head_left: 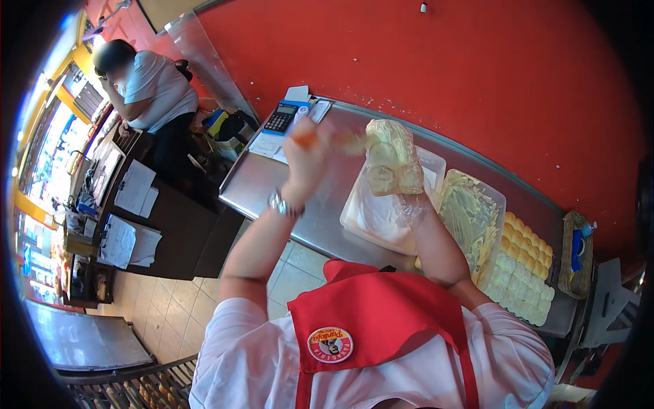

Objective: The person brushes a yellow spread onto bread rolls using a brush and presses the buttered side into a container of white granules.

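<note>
- The bread (392, 157), as the pale, loaf-like piece appears to be, sits at your right hand (410, 206), raised over the white tub (368, 238); the wrinkled clear plastic at your wrist looks like a thin glove.
- Expect the bread to be light and soft, easily dented or torn if you squeeze it. Its surface looks moist or film-covered, so it may slide against plastic.
- Its best hold is probably a broad, gentle one: palm beneath, fingers spread along the side, no pinching at the edges.
- The bread lies just beyond your right wrist and covers most of that hand. You cannot tell from here how far those fingers are bent, or whether they wrap it or only bear it up.
- Your left hand (308, 155), with the watch (285, 203) at its wrist, is curled closed around the orange-handled tool (304, 140); motion blur hides each finger's exact place.
- The tool should feel light and fairly stiff, with the handle the natural place to grip; grease could make it slick.
- A blurred, pale stretch of the tool points from your left fingers toward the bread. The left fingers themselves are apart from the bread, on its left; whether the tip touches it, you cannot tell.
</note>
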### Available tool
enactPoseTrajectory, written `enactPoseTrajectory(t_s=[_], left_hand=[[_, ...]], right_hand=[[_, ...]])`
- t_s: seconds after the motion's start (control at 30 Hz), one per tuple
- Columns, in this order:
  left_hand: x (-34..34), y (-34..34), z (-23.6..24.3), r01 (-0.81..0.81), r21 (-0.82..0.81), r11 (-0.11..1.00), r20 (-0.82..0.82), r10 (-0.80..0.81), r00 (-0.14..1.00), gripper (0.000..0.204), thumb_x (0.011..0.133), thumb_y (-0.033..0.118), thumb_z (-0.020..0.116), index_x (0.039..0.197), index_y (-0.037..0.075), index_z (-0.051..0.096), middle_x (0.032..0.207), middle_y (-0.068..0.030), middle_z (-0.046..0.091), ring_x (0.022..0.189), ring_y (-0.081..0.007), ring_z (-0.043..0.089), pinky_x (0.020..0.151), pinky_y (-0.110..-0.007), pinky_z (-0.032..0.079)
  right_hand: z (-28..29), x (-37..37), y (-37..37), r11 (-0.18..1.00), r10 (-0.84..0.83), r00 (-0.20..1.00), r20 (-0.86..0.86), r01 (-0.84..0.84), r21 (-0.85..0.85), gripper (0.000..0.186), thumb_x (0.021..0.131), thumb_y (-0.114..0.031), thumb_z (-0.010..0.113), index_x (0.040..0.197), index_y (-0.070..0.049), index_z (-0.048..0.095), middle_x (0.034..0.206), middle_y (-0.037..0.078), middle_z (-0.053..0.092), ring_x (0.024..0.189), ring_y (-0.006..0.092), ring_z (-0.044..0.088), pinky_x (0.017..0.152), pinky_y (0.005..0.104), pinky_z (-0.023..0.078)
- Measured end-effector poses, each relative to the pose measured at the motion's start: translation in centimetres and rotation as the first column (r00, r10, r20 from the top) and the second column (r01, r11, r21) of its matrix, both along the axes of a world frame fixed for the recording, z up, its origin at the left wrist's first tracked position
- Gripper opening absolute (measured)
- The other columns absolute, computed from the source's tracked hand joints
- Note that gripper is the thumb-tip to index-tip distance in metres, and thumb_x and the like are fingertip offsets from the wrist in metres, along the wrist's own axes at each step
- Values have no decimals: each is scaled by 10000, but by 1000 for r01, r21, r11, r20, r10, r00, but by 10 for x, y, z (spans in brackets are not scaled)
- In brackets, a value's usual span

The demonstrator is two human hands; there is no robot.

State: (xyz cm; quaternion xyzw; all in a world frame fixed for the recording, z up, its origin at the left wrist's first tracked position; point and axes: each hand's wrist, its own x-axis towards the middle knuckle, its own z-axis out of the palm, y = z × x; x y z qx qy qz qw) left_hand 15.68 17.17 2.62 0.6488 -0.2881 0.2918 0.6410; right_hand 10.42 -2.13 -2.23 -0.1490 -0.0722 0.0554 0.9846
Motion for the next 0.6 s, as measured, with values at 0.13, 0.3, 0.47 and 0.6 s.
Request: enactPoseTrajectory(t_s=[0.13,0.3,0.47,0.6], left_hand=[[-110,3,16,0,604,797,615,-465,637,193,692,104,749,674,72,560,623,-35,505,586,-231,567,498,-308,474],[-10,-20,57,239,239,941,-242,-181,953,164,765,71,696,691,7,564,622,-49,586,515,-87,520,495,-261,441],[11,-26,88,-59,201,978,-132,86,988,136,785,92,676,716,24,580,648,-81,607,547,-128,576,480,-269,444],[-71,-35,18,100,666,739,507,-548,665,35,749,115,659,753,131,628,754,-11,588,678,-170,618,529,-287,492]], right_hand=[[-21,23,-22,988,129,976,176,-140,57,477,873,-427,566,1177,-62,526,1008,119,599,874,282,627,707,442,547],[6,2,15,994,-110,989,-97,107,-36,470,873,-429,537,1190,-82,535,1011,130,614,855,307,635,694,478,546],[6,-11,2,949,296,940,168,-310,62,490,888,-424,510,1232,-75,521,1095,124,611,922,310,635,757,474,549],[-20,3,-9,987,-27,996,86,40,-157,408,916,-353,484,1198,-62,532,1075,122,606,951,268,616,788,444,541]])
